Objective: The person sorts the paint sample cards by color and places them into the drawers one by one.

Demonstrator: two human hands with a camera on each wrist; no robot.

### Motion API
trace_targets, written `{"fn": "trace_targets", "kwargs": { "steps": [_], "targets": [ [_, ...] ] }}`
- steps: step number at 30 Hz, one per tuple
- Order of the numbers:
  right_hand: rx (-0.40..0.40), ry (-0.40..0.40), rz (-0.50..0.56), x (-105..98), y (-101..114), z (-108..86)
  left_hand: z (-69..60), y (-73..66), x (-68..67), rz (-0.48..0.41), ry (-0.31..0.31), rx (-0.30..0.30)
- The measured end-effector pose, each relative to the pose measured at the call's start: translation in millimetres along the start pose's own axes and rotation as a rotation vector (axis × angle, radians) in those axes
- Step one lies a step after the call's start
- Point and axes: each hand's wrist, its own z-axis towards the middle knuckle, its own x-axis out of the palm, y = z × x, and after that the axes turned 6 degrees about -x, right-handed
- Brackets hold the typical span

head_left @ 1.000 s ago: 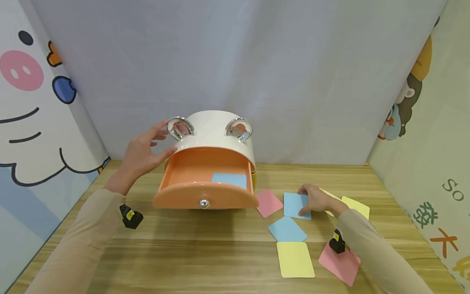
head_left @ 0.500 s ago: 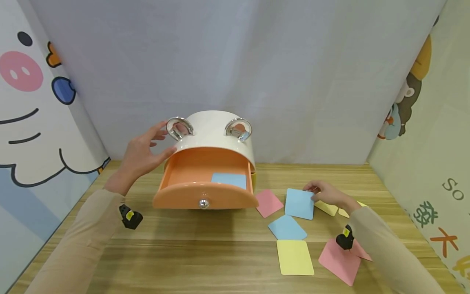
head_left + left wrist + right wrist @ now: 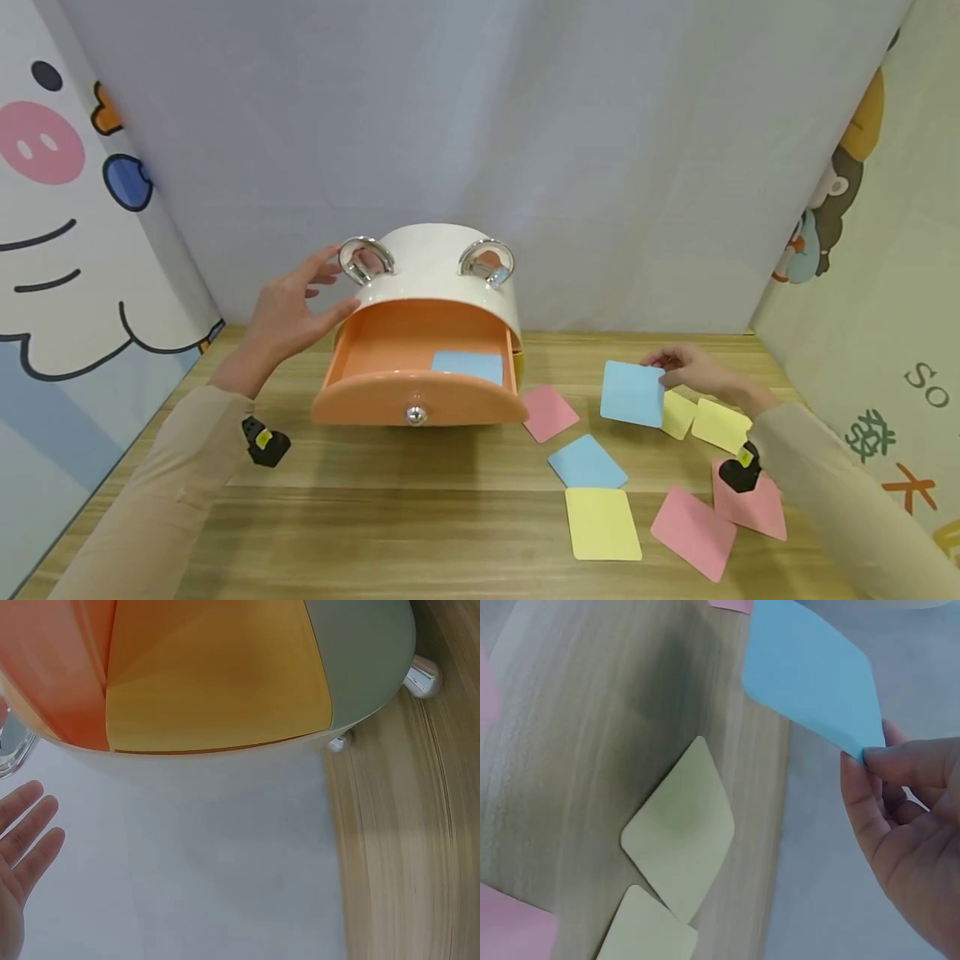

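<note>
Between thumb and fingers my right hand point(image 3: 697, 372) pinches one corner of a square blue card point(image 3: 632, 395). The right wrist view shows that card point(image 3: 810, 675) tilted and held above the table. My left hand point(image 3: 285, 321) is spread at the left side of a white cabinet point(image 3: 433, 271), thumb by its front edge and fingertips by a chrome ring point(image 3: 366, 261). The left wrist view shows the fingers point(image 3: 31, 829) straight. The cabinet's orange drawer point(image 3: 375, 404) is pulled out, and another blue card point(image 3: 468, 365) lies inside it.
On the wooden table lie a blue card point(image 3: 587, 462), a yellow card point(image 3: 603, 525), a pink card point(image 3: 550, 413) near the drawer, two yellow cards point(image 3: 722, 425) beneath the right hand, and two pink cards point(image 3: 693, 533) at front right. A pale curtain point(image 3: 600, 167) hangs behind.
My right hand has taken the blue card's corner, lifted it off the table and moved right and back, uncovering the yellow and pink cards. My left hand stays at the cabinet.
</note>
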Motion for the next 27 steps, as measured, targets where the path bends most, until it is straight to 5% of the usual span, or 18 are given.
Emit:
{"fn": "trace_targets", "kwargs": {
  "steps": [18, 27],
  "targets": [
    [-0.042, -0.070, 0.075, -31, 109, 4.7, 0.7, -1.0, 0.3, -0.001, -0.008, 0.020],
    [-0.072, -0.105, 0.066, -15, 164, 26.6, 0.4, -0.5, -0.3, 0.012, -0.002, 0.012]
  ]
}}
